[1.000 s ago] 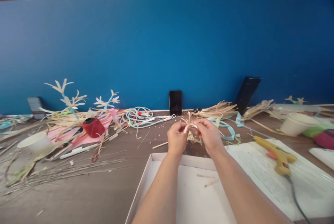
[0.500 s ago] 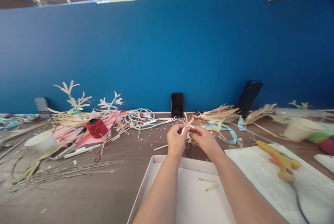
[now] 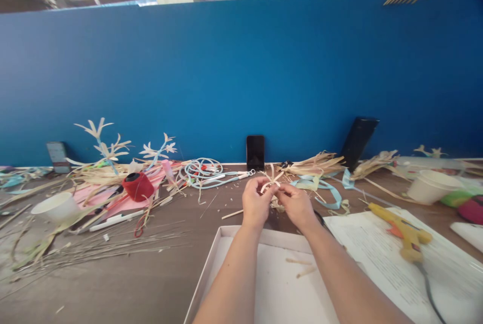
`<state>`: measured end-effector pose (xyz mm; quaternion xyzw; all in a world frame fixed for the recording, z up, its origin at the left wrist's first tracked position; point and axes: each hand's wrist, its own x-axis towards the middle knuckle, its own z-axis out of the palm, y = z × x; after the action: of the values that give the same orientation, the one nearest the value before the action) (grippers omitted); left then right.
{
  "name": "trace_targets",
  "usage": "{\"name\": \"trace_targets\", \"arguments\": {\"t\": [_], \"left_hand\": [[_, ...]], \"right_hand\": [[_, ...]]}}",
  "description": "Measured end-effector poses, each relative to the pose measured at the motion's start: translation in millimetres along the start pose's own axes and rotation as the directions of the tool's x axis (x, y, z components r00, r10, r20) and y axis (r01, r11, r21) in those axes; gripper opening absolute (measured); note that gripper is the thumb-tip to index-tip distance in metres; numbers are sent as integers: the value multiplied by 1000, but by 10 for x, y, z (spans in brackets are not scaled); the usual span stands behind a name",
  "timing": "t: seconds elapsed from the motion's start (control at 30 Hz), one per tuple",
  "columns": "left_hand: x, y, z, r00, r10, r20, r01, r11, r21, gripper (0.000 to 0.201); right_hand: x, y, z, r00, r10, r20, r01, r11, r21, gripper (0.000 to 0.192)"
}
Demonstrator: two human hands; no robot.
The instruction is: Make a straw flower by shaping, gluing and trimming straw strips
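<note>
Between my fingertips is a small flower of pale straw strips (image 3: 272,175), its petals fanned upward and outward. My left hand (image 3: 257,202) pinches its base from the left, thumb against fingers. From the other side my right hand (image 3: 296,204) grips the same base with thumb and fingertips; the exact hold is partly hidden by the fingers. Both hands are just beyond the far rim of a shallow white box lid (image 3: 275,236), with my forearms over it. Two short pale pieces (image 3: 305,271) lie inside the lid.
A yellow glue gun (image 3: 403,233) lies on printed paper (image 3: 370,243) at right. A phone (image 3: 255,153) leans on the blue partition (image 3: 226,72). Left are a red thread spool (image 3: 138,186), thin stems (image 3: 109,248), a white cup (image 3: 56,207) and finished straw flowers (image 3: 111,152).
My right hand has shifted slightly left, closer to my left hand. The flower's petals now appear more spread out. The whole view has moved a little.
</note>
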<state>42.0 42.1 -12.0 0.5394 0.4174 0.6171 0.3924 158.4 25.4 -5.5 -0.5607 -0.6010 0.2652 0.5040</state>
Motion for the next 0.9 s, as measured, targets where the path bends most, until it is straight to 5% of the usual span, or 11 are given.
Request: {"name": "trace_targets", "arguments": {"t": [0.3, 0.5, 0.9], "left_hand": [[-6, 120, -52, 990, 88, 112, -101, 989, 110, 16], [-5, 160, -87, 987, 68, 144, -75, 996, 41, 15], [16, 114, -93, 993, 88, 80, -90, 996, 28, 14]], "right_hand": [[-18, -39, -23, 999, -22, 29, 22, 1000, -9, 26], [-19, -27, -36, 999, -10, 36, 10, 1000, 9, 29], [-22, -23, -7, 998, -41, 45, 39, 999, 33, 31]]}}
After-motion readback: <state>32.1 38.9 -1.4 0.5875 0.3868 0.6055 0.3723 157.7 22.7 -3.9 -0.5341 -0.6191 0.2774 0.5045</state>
